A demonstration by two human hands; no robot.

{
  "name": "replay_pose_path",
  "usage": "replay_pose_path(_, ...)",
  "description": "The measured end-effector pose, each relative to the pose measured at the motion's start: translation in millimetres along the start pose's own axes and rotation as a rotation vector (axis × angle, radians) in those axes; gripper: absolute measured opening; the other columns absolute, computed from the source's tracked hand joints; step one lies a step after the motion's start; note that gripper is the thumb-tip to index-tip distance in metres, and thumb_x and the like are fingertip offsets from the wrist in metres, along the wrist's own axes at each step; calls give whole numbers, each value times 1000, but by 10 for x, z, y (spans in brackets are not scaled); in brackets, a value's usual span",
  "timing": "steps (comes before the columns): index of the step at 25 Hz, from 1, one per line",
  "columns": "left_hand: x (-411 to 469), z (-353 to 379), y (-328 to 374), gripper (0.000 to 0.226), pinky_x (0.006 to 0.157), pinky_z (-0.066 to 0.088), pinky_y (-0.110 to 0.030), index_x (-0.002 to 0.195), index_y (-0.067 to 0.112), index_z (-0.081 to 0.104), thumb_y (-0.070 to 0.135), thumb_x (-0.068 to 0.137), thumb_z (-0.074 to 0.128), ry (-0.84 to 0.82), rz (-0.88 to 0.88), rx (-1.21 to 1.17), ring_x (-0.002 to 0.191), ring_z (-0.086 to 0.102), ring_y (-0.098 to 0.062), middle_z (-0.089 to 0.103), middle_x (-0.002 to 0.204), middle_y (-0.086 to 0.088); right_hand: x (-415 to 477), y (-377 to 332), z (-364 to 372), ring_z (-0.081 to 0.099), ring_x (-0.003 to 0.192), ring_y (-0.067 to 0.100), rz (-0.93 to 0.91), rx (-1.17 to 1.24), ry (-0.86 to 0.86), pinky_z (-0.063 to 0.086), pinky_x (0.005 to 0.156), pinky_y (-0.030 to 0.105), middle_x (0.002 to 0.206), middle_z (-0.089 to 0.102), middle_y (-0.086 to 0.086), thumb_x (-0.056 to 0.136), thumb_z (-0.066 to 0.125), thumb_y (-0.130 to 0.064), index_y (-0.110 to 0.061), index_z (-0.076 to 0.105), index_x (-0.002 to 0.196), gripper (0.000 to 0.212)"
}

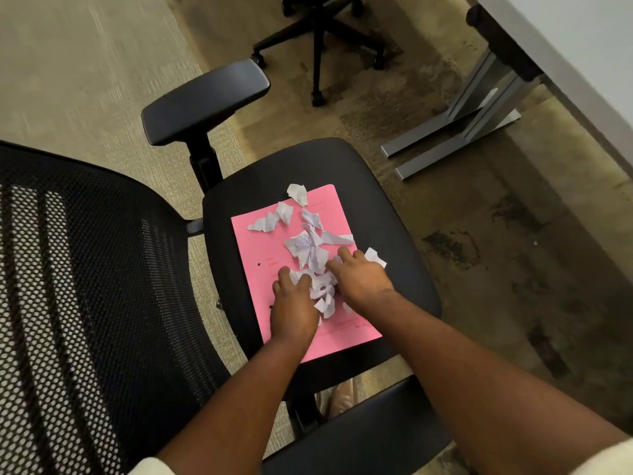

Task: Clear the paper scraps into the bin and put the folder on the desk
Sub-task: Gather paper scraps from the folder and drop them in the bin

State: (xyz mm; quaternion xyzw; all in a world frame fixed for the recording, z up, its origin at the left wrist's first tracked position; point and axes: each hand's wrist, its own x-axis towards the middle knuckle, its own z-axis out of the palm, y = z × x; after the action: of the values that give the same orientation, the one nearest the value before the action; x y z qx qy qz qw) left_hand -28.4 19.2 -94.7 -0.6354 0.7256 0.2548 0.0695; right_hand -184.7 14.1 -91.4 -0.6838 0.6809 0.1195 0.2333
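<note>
A pink folder [270,248] lies flat on the black seat [387,214] of an office chair. Several torn white paper scraps [305,248] are strewn along its middle, with one scrap [375,257] off its right edge on the seat. My left hand [294,303] and my right hand [359,279] rest on the folder's near half, fingers curled around a bunch of scraps [323,289] pressed between them. No bin is in view.
The chair's mesh backrest [85,303] fills the left, with armrests [205,101] at the back and front. A desk edge [565,56] with grey metal legs [459,135] stands at the upper right. Another chair's wheeled base [318,46] sits on the carpet beyond.
</note>
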Motion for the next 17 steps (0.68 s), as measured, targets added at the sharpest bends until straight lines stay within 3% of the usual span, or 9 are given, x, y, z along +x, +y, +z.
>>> replay_pose_path(4, 69, -19, -37, 24, 70, 55, -38, 112, 14, 57, 4, 90, 62, 16, -61, -202, 103, 55, -24, 43, 134, -4, 14, -37, 8, 57, 108, 30, -1, 24, 27, 56, 81, 43, 129, 49, 8, 93, 69, -18, -21, 55, 132, 41)
replay_pose_path(6, 110, -40, -60, 21, 60, 52, -29, 108, 15, 53, 7, 92, 64, 19, -95, -295, 85, 59, -17, 49, 124, -1, 26, -59, 12, 56, 103, 29, 1, 113, -5, 59, 78, 44, 124, 47, 8, 93, 68, -12, -19, 57, 128, 38)
replay_pose_path(8, 139, -47, -87, 16, 52, 39, -15, 103, 14, 56, 7, 91, 65, 23, -82, -278, 75, 56, -9, 51, 119, 3, 34, -78, 10, 57, 95, 27, -8, 179, -38, 58, 77, 42, 119, 46, 8, 92, 66, -7, -17, 61, 124, 33)
replay_pose_path(11, 130, -124, -105, 12, 48, 30, -17, 93, 13, 56, 4, 90, 63, 35, -46, -236, 67, 49, -9, 50, 112, 6, 33, -90, -33, 60, 85, 28, 16, 250, -46, 57, 74, 38, 114, 47, 7, 91, 62, -1, -12, 65, 117, 29)
replay_pose_path(14, 83, -316, -110, 13, 50, 32, -20, 88, 12, 56, 1, 87, 64, 51, -17, -213, 68, 49, -11, 50, 109, 7, -49, -98, -159, 62, 91, 31, 75, 331, -8, 57, 79, 38, 122, 50, 9, 92, 60, 1, -10, 65, 121, 32)
replay_pose_path(17, 39, -573, -91, 10, 58, 48, -24, 91, 8, 61, 1, 87, 66, 64, -6, -220, 73, 55, -11, 53, 112, 3, -201, -98, -342, 63, 101, 30, 98, 408, 58, 58, 86, 38, 126, 52, 7, 95, 63, -5, -10, 66, 125, 30)
